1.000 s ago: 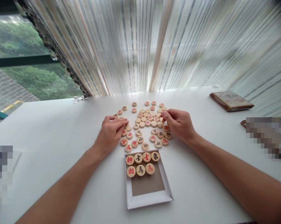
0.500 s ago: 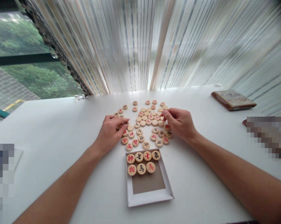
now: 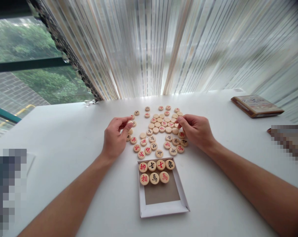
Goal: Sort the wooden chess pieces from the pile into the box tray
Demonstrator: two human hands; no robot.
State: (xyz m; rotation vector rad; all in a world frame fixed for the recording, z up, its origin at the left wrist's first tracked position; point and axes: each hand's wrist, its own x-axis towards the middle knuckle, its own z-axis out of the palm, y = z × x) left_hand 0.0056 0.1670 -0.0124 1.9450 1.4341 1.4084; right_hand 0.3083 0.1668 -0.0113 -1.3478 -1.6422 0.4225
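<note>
My left hand (image 3: 116,134) is at the left edge of the scattered wooden Chinese chess pieces, with a pale piece (image 3: 130,122) pinched between thumb and fingers. My right hand (image 3: 194,129) is curled, thumb against the fingers, at the right edge of the face-down pieces (image 3: 155,130); whatever its fingertips hold is hidden. Red and black marked pieces lie around both hands, such as a red one (image 3: 147,150) and a black one (image 3: 159,153). Nearer to me, a shallow white box (image 3: 161,210) holds two rows of face-up pieces (image 3: 154,178) at its far end.
A flat brown-edged box (image 3: 257,105) lies at the right rear of the white table (image 3: 72,144). Blurred-out items sit at the left and right edges. A striped curtain (image 3: 144,49) hangs behind the table, beside a window (image 3: 22,49).
My left hand has drawn back leftward from the pieces, now pinching one, and a face-down piece it partly covered shows fully. My right hand stays by the same pieces. The view has shifted slightly.
</note>
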